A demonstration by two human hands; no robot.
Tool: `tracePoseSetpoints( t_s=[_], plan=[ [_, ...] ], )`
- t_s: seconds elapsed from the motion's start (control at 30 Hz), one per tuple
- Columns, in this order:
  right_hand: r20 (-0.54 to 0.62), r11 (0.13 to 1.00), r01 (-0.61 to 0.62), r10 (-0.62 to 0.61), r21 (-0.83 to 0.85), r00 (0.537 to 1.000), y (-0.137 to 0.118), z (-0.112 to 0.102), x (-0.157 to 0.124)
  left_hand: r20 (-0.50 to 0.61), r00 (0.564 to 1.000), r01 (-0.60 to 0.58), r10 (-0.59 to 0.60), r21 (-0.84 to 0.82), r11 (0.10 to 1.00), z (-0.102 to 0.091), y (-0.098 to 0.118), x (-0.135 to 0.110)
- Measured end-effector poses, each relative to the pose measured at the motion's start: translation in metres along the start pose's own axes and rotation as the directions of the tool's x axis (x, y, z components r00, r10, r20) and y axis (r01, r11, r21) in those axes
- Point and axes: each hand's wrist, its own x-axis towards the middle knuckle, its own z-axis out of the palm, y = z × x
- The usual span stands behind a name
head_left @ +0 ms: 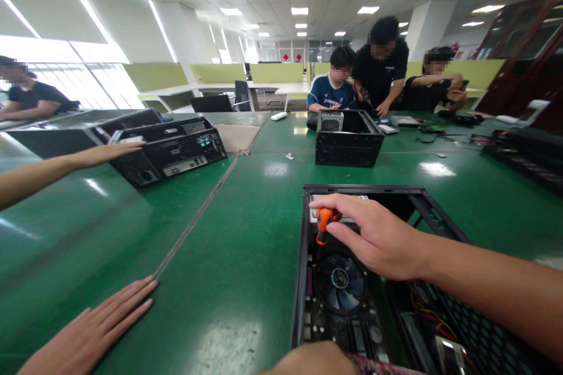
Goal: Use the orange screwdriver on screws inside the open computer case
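My right hand (373,234) pinches the orange and black handle of a screwdriver (324,224) between thumb and fingers. The screwdriver points down into an open black computer case (301,281), just beyond a round CPU cooler fan (340,278). Its tip is too dark to make out. Only the back of my left hand (314,358) shows at the bottom edge, its fingers hidden. Close beside it is the edge of a red circuit board (382,368). Inside the case, coloured cables (433,316) lie right of the motherboard.
A co-worker's hand (88,328) lies flat on the green table (211,281); another hand (108,154) touches a tilted computer case (176,155). A third case (347,149) stands ahead. Several people are across the table. Cables (448,137) and parts lie at the far right.
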Motion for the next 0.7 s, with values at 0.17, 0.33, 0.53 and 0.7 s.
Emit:
tracePoseSetpoints(
  t_s=[0.17, 0.33, 0.53, 0.7],
  plan=[
    [0.069, 0.983, 0.090, -0.102, 0.161, 0.992, -0.012, -0.007, -0.007, -0.329, 0.842, 0.507, -0.428, 0.209, 0.836, 0.049, -0.110, -0.127],
    [0.170, 0.977, 0.104, -0.135, 0.184, 0.976, -0.018, -0.006, -0.008, -0.327, 0.819, 0.515, -0.471, 0.060, 0.855, 0.074, -0.124, -0.142],
    [0.186, 0.981, 0.088, -0.119, 0.170, 0.975, -0.017, -0.005, -0.006, -0.364, 0.781, 0.494, -0.508, -0.138, 0.859, 0.064, -0.112, -0.130],
    [0.209, 0.980, 0.084, -0.121, 0.179, 0.970, -0.017, -0.003, -0.008, -0.392, 0.817, 0.356, -0.423, -0.234, 0.905, 0.047, -0.095, -0.108]
  ],
)
